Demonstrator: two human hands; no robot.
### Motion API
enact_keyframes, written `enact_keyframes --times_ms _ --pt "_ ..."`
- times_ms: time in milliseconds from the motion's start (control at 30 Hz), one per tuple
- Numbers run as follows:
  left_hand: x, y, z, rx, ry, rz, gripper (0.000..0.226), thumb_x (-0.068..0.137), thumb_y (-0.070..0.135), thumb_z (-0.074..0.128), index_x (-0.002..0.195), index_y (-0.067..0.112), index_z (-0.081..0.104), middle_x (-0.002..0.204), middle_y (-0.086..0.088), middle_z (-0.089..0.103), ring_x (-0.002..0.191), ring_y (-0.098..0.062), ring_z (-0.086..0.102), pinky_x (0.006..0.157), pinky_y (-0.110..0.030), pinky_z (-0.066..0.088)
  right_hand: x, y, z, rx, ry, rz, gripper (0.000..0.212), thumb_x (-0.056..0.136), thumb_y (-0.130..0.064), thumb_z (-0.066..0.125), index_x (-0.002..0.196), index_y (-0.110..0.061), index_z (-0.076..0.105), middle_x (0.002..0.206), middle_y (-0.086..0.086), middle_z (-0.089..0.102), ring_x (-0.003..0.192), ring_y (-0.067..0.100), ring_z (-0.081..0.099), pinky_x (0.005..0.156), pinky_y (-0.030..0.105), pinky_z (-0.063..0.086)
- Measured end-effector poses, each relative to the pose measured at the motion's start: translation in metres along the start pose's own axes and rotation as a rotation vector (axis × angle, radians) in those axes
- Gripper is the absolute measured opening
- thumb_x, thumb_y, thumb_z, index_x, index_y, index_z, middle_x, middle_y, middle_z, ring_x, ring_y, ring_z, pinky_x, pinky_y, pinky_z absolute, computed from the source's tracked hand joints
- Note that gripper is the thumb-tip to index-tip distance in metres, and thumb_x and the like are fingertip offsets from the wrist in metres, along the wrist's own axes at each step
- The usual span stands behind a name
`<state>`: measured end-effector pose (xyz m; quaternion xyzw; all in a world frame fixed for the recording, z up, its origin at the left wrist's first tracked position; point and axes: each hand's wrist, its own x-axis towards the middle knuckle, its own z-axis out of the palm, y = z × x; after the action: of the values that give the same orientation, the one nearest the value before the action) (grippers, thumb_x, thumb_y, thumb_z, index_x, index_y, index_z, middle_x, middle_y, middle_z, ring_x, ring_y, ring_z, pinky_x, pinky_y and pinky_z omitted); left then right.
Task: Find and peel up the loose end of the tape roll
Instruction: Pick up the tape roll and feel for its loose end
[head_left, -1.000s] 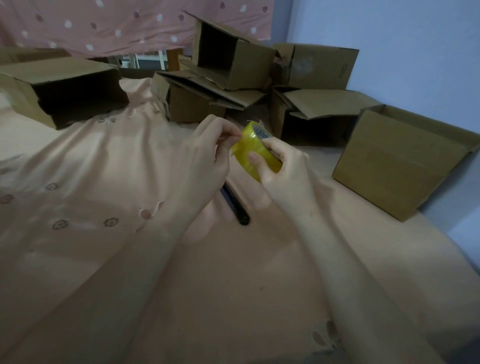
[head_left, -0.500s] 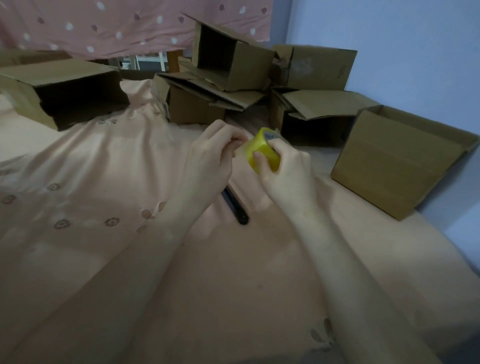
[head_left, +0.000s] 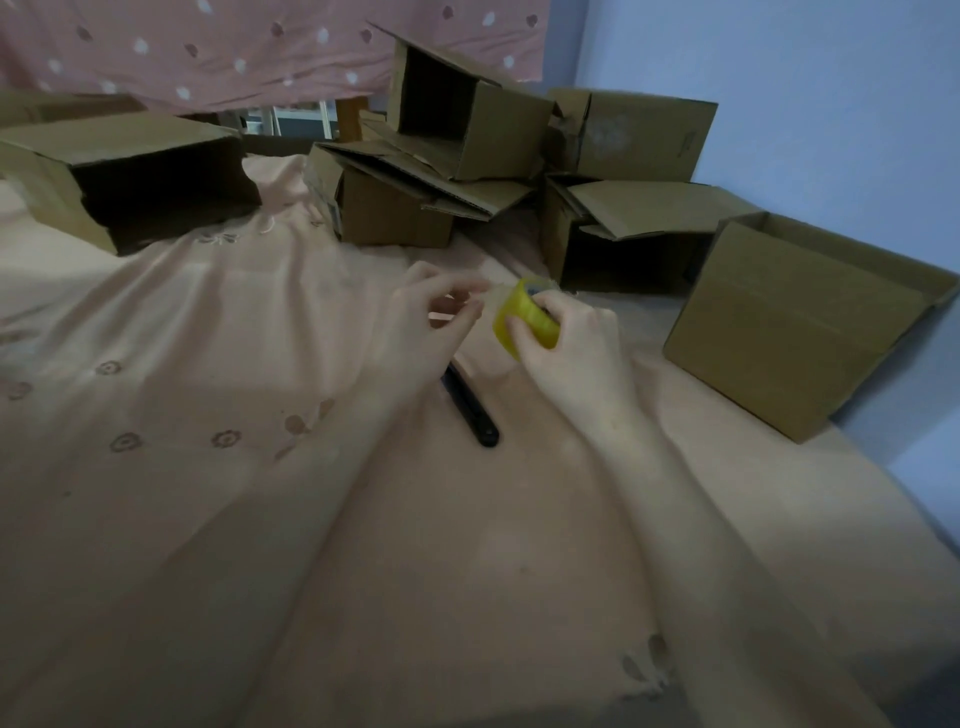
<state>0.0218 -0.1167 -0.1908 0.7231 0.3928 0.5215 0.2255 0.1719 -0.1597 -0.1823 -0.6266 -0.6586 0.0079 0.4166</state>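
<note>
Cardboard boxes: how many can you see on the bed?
6, perhaps more hidden: far left, lower centre, stacked upon it, back right, below that, near right by the wall.

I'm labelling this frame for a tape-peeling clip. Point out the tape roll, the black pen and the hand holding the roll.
tape roll (head_left: 524, 317), head view, on its yellow outer band
black pen (head_left: 472, 410), head view, mid-barrel
right hand (head_left: 582, 343), head view, back of the hand

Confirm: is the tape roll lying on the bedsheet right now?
No, the yellow tape roll is held up off the bedsheet in the right hand.
</note>
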Motion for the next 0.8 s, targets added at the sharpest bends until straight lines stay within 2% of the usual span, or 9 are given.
enact_keyframes --times_ms 67,167,233,300,400,533,633,700,800 --pt "0.0 -0.002 -0.001 -0.026 -0.001 -0.027 0.019 0.087 0.01 0.064 0.095 0.027 0.067 0.099 -0.004 0.062 0.08 -0.01 0.065 0.073 -0.012 0.047 -0.001 -0.001 -0.001 0.007 -0.018 -0.001 0.028 0.082 -0.04 0.059 0.103 -0.023 0.067 0.097 0.007 0.07 0.092 0.028 0.062 0.078 0.04 0.051" --pt "0.0 -0.004 0.0 -0.044 0.011 -0.086 0.009 0.086 0.015 0.066 0.089 0.024 0.068 0.089 0.007 0.067 0.078 -0.003 0.063 0.07 -0.011 0.046 0.0 0.0 -0.004 0.02 -0.032 0.001 0.028 0.082 -0.045 0.061 0.098 -0.024 0.068 0.093 0.003 0.071 0.092 0.025 0.063 0.087 0.045 0.048" --pt "-0.001 -0.005 0.001 -0.067 0.018 -0.107 0.004 0.086 0.018 0.067 0.088 0.021 0.068 0.086 0.005 0.07 0.081 -0.007 0.065 0.075 -0.016 0.049 -0.001 0.001 -0.007 0.004 -0.052 0.002 0.032 0.082 -0.052 0.059 0.096 -0.025 0.068 0.092 0.0 0.071 0.092 0.024 0.063 0.091 0.047 0.045" --pt "-0.001 -0.004 0.001 -0.126 0.006 -0.14 0.007 0.087 0.016 0.065 0.085 0.023 0.066 0.087 0.001 0.071 0.081 -0.008 0.068 0.073 -0.015 0.05 -0.001 0.001 -0.009 -0.042 -0.095 0.001 0.034 0.084 -0.054 0.055 0.096 -0.025 0.068 0.093 -0.002 0.071 0.094 0.023 0.061 0.093 0.044 0.04" --pt "-0.003 -0.001 0.004 -0.192 -0.008 -0.168 0.016 0.088 0.011 0.062 0.082 0.026 0.063 0.084 -0.002 0.072 0.074 -0.008 0.07 0.065 -0.012 0.048 -0.003 -0.001 -0.014 -0.069 -0.149 0.006 0.023 0.08 -0.045 0.052 0.08 -0.024 0.063 0.076 -0.005 0.06 0.087 0.026 0.058 0.083 0.037 0.036" --pt "-0.004 0.0 0.005 -0.159 0.002 -0.145 0.022 0.085 0.007 0.063 0.08 0.028 0.061 0.08 0.001 0.07 0.079 -0.016 0.07 0.07 -0.02 0.052 -0.003 -0.001 -0.014 -0.03 -0.122 -0.001 0.018 0.081 -0.036 0.058 0.07 -0.022 0.057 0.069 -0.003 0.054 0.082 0.029 0.057 0.073 0.035 0.036" --pt "-0.003 0.001 0.003 -0.156 0.012 -0.151 0.022 0.083 0.008 0.066 0.078 0.028 0.062 0.076 0.003 0.068 0.078 -0.019 0.07 0.071 -0.025 0.054 -0.003 -0.002 -0.013 0.005 -0.082 -0.014 0.022 0.081 -0.04 0.056 0.075 -0.021 0.063 0.074 0.001 0.063 0.084 0.03 0.059 0.075 0.042 0.045" --pt "-0.002 0.002 0.003 -0.172 0.025 -0.16 0.02 0.084 0.009 0.067 0.077 0.027 0.063 0.073 0.002 0.068 0.077 -0.02 0.071 0.069 -0.023 0.053 -0.004 -0.003 -0.012 0.023 -0.06 -0.022 0.025 0.08 -0.043 0.053 0.081 -0.021 0.066 0.079 0.002 0.067 0.085 0.03 0.06 0.077 0.046 0.048" --pt "-0.001 0.008 0.002 -0.129 0.044 -0.148 0.022 0.085 0.007 0.066 0.076 0.027 0.063 0.072 0.002 0.067 0.074 -0.02 0.071 0.067 -0.02 0.053 -0.004 -0.004 -0.012 0.017 -0.041 -0.031 0.023 0.083 -0.04 0.056 0.088 -0.022 0.069 0.083 0.003 0.07 0.086 0.029 0.061 0.079 0.046 0.049"
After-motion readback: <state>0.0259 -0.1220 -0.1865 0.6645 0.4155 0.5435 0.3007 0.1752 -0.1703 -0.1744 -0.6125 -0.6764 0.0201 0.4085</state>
